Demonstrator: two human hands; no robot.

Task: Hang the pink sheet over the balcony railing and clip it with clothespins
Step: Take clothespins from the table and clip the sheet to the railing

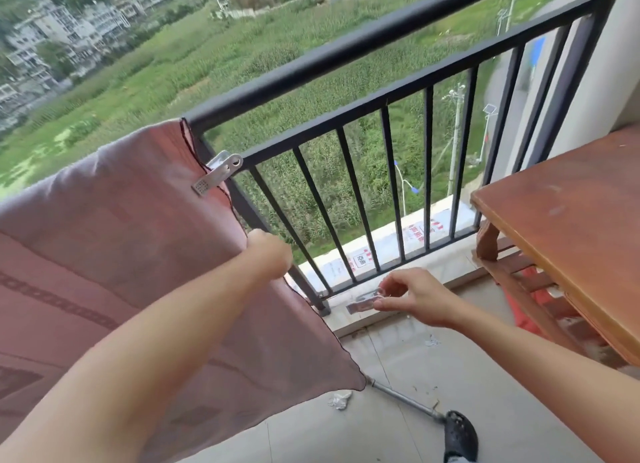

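A wooden table (571, 227) stands at the right, its far side cut off by the frame, close to the black metal railing (346, 47). Below it we see red slats, partly hidden. A metal pole (405, 398) lies on the tiled floor, its upper end hidden under the sheet (104, 237). The pink sheet hangs over the railing's left part, soft and faintly patterned, with a dark stitched hem; a clear plastic clothespin (218, 173) grips its right edge near the top rail. Our left hand (270, 255) is clenched on that edge lower down. Our right hand (412, 298) pinches a second clear clip (363, 300), blurred and hard to make out, just in front of the sill.
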